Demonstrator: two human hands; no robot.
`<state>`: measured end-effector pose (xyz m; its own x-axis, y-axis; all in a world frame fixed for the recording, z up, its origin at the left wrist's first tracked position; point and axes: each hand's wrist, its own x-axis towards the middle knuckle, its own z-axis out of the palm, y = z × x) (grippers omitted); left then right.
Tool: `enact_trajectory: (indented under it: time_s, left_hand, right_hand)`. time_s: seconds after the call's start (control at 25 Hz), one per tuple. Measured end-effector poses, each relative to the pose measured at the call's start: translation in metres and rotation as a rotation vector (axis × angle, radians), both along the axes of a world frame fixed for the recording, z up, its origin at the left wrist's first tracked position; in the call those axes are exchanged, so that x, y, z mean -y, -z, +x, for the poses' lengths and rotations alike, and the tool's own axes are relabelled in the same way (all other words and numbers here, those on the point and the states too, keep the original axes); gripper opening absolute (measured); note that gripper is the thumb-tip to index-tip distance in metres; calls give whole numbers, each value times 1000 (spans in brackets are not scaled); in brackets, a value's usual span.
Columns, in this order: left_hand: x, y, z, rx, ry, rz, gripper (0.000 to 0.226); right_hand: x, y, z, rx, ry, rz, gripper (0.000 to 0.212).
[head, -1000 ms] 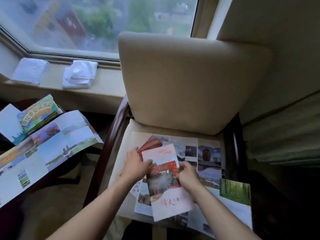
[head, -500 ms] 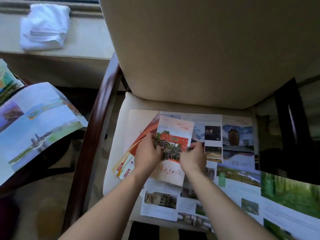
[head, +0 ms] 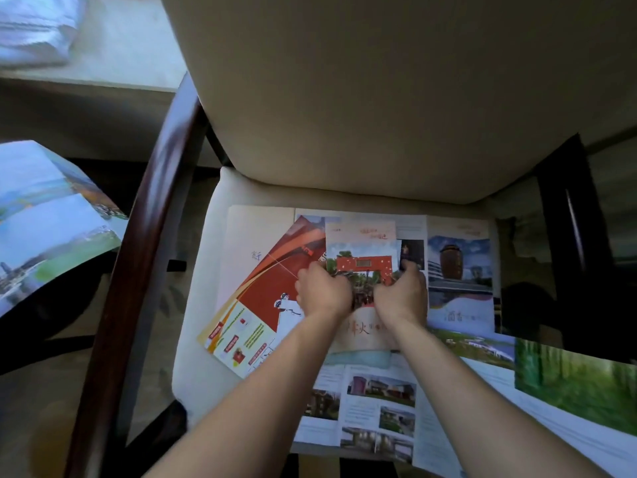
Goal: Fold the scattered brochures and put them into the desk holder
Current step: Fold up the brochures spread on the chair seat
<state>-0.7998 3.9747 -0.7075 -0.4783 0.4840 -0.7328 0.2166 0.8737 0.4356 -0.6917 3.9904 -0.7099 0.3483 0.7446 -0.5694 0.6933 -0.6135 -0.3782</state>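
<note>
Left hand (head: 322, 293) and right hand (head: 401, 293) pinch the folded brochure's (head: 362, 250) side edges over the chair seat (head: 203, 339).

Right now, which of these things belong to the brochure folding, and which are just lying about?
Part of the job:
- red-gate brochure, gripped by left hand and right hand
- red-and-orange brochure
- large unfolded brochure beneath them
- landscape brochure, off to the left

Just lying about:
- chair
- white towels on the sill

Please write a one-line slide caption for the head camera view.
Both hands, left hand and right hand, hold a red-gate brochure over brochures spread on a chair seat.
</note>
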Motion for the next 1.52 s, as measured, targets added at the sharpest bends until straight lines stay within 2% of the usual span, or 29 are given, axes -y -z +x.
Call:
enact_trajectory:
  time_s: [0.04,0.12,0.2,0.28,0.36,0.44,0.56,0.64,0.72,0.8,0.92,1.04,1.12,1.28,1.36,1.52]
  left_hand:
    - [-6,-5,-5,33,-12,79,26]
    - [-12,-29,-11,100,-48,379,21]
    - [-9,-55,-18,82,-64,669,26]
    - [6,-66,-23,89,-47,799,33]
    - [19,-59,-24,152,-30,719,34]
    - [20,-49,-25,188,35,560,29]
    - [5,-40,-43,210,66,524,34]
    - [5,-23,-70,26,114,407,42]
    - [21,-3,-98,-219,325,137,63]
    - [37,10,-112,-333,538,14,77]
    - [41,16,-107,-441,609,162,72]
    - [52,8,-82,-543,765,320,42]
    - [72,2,-57,-472,964,384,34]
    - [86,-10,-9,-234,1285,399,45]
    - [84,-17,16,-162,1330,342,52]
    - [73,-26,68,-34,1299,269,70]
  right_hand:
    - [-5,-7,0,-54,24,37,45]
    - [-10,-29,-5,-167,83,210,33]
    - [-9,-55,-14,-278,112,432,33]
    - [1,-70,-20,-354,105,519,42]
    - [11,-66,-25,-412,112,424,47]
    - [14,-54,-27,-408,119,310,39]
    - [-5,-44,-22,-325,99,317,27]
    - [-23,-40,-16,-297,125,301,26]
    - [-34,-32,-14,-310,159,180,28]
    - [-42,-19,-13,-333,164,25,30]
    - [-44,-9,-11,-265,90,-72,35]
    - [-28,-17,2,30,-172,-2,53]
    - [-9,-30,21,195,-377,17,58]
    - [26,-47,67,427,-810,-207,55]
    - [39,-54,83,492,-933,-237,50]
    - [48,-61,109,582,-1001,-163,44]
